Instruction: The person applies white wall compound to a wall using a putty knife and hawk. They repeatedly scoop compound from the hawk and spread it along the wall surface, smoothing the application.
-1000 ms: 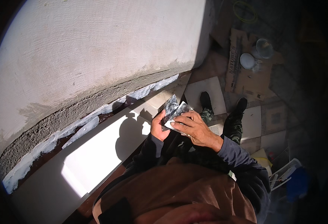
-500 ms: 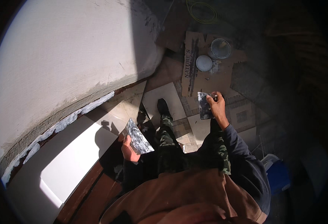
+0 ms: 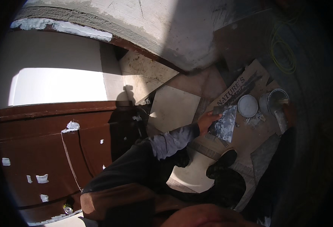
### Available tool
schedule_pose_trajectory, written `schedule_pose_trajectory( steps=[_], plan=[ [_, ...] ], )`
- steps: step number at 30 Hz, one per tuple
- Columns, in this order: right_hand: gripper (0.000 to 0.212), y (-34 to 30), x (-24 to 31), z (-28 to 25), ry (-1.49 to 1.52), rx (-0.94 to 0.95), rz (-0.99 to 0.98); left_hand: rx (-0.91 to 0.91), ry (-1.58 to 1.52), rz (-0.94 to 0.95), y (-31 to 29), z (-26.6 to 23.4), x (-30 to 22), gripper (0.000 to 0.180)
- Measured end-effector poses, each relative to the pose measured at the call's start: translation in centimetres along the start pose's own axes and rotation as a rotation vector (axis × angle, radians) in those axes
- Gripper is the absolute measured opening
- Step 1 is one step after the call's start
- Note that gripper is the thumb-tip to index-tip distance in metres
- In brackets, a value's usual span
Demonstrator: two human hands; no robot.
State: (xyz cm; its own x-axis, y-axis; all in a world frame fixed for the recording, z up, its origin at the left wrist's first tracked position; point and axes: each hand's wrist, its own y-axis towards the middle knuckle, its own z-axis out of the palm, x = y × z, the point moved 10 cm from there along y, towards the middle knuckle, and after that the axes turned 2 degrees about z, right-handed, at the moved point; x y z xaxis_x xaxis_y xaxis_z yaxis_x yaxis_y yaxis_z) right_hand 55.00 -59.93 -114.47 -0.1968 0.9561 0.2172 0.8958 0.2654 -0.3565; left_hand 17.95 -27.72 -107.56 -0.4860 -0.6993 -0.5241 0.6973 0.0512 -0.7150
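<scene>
The person's left hand (image 3: 206,123) had its grip closed on the edge of a flat, grey-white smeared metal plate (image 3: 226,123), which was above a brown cardboard sheet (image 3: 256,71). Next came a round whitish lid (image 3: 247,106), then a cylindrical metal can (image 3: 264,103). Beside it, the right hand (image 3: 290,114) was dark; its grip could not be told.

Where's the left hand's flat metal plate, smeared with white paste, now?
The metal plate is right of centre in the head view, gripped by the left hand, lower left of the round pale lid.
</scene>
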Motion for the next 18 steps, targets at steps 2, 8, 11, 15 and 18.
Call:
schedule_pose_trajectory(
  steps=[2, 8, 11, 15, 18],
  plan=[
    [0.046, 1.9, 1.2, 3.3, -0.068, 0.033, -0.246, 0.054, -0.092, 0.067, 5.4, 1.8, 1.5, 0.030],
    [0.046, 0.6, 0.3, 0.9, 0.036, -0.257, 0.083, 0.132, -0.144, 0.261, 12.4, 5.2, 4.0, 0.031],
    [0.047, 0.4, 1.8, -2.4, 0.017, -0.301, 0.075, 0.159, -0.109, 0.385, 13.2, 5.9, 4.3, 0.032],
    [0.042, 1.9, 2.4, -3.4, -0.072, -0.277, 0.004, 0.263, -0.158, 0.417, 12.1, 6.7, 5.1, 0.034],
    [0.032, 2.5, 2.3, -3.4, 0.069, -0.391, -0.089, 0.168, -0.089, 0.490, 9.9, 5.7, 4.9, 0.032]
  ],
)
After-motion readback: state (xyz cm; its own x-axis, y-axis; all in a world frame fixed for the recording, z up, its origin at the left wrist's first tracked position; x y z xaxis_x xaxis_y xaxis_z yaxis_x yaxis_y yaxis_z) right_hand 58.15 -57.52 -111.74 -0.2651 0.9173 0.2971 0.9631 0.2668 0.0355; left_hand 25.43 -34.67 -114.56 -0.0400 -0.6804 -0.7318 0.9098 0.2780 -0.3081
